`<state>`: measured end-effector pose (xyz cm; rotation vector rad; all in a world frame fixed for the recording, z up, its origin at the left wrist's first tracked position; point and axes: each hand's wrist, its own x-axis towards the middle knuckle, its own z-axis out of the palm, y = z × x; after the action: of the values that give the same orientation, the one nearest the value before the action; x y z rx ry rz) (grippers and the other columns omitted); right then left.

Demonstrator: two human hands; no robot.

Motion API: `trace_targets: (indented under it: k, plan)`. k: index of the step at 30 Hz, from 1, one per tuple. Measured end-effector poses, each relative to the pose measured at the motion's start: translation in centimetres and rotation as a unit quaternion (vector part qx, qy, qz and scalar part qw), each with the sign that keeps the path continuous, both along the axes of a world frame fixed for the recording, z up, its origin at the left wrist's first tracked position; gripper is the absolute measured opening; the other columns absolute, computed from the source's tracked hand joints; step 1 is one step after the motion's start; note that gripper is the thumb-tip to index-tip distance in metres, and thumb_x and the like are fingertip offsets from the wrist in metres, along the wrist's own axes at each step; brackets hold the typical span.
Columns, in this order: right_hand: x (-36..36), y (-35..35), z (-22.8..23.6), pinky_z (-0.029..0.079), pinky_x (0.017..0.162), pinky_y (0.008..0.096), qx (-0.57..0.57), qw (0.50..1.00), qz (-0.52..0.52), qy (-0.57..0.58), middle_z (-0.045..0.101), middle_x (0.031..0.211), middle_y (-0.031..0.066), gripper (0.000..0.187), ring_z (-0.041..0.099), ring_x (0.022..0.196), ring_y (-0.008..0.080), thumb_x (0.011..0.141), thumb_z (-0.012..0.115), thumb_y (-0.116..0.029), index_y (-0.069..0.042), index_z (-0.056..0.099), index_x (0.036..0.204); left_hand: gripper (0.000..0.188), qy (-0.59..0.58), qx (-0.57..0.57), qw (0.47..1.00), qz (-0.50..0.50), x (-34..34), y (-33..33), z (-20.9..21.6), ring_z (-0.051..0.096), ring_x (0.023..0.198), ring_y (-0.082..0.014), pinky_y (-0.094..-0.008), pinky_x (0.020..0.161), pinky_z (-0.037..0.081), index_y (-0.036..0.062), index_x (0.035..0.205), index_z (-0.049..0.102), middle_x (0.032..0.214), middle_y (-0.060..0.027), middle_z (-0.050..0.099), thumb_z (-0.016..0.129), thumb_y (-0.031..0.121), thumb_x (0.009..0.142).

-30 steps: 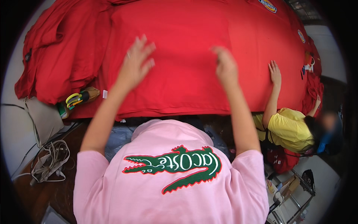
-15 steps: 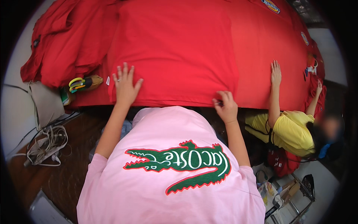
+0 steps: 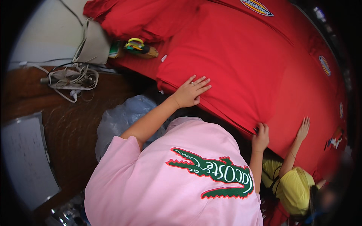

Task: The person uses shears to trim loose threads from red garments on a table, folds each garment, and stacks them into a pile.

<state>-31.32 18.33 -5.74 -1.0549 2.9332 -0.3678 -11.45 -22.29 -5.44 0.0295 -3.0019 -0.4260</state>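
A smooth red cloth (image 3: 230, 64) lies on the table, its layered near edge along the table's front. My left hand (image 3: 189, 93) rests flat near the left part of that edge, fingers stretched out, a ring on one finger. At the right end of the edge is my right hand (image 3: 261, 138), its fingers curled at the cloth. A small dark thing shows at its fingertips, too little visible to name. Whether those fingers also pinch the cloth is hidden.
Yellow-handled scissors (image 3: 135, 45) lie on the table's left by a heap of red fabric (image 3: 147, 19). A yellow-shirted co-worker's hand (image 3: 303, 130) rests on the red surface at right. Tangled cables (image 3: 73, 79) and a translucent plastic bag (image 3: 124, 116) are at left.
The view has swung, so the table now runs aslant. My left hand has come to the cloth's near edge. My right hand's fingers have closed in at the edge's right end.
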Motion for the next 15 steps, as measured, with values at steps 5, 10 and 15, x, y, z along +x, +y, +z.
trace_targets:
  k: [5,10,15]
  plan:
    - [-1.7,2.6,1.3,0.054,0.096,0.0394,-0.171,0.978,-0.056,-0.109,0.065,0.124,0.0123,0.039,0.067,0.112,0.0332,0.072,0.061,0.008,-0.007,0.071,0.107,0.060,0.016,-0.088,0.985,0.145,5.5,-8.2,-0.6,0.047,0.146,-0.0272,-0.0469,0.121,0.035,0.0158,0.138,0.063,0.154,-0.0081,0.054,0.061,-0.002,0.081]
    - [-4.8,3.4,2.2,0.053,0.088,0.0329,-0.379,0.878,-0.069,-0.283,0.070,0.115,0.0110,0.034,0.067,0.103,0.0200,0.075,0.054,0.012,-0.001,0.071,0.103,0.031,0.115,0.235,0.919,0.296,7.8,-14.3,1.6,0.064,0.129,-0.0325,-0.0412,0.112,0.048,0.0041,0.094,0.078,0.123,-0.0132,0.075,0.057,-0.011,0.077]
    - [-12.8,2.3,5.2,0.031,0.051,0.0197,-0.452,0.757,-0.188,-0.433,0.060,0.084,-0.0025,0.020,0.041,0.056,0.0035,0.093,0.061,-0.005,-0.004,0.069,0.111,0.018,0.083,0.544,0.780,0.298,3.5,-21.2,2.7,0.070,0.102,-0.0167,-0.0311,0.090,0.053,0.0041,0.089,0.071,0.095,-0.0050,0.074,0.054,-0.002,0.085]
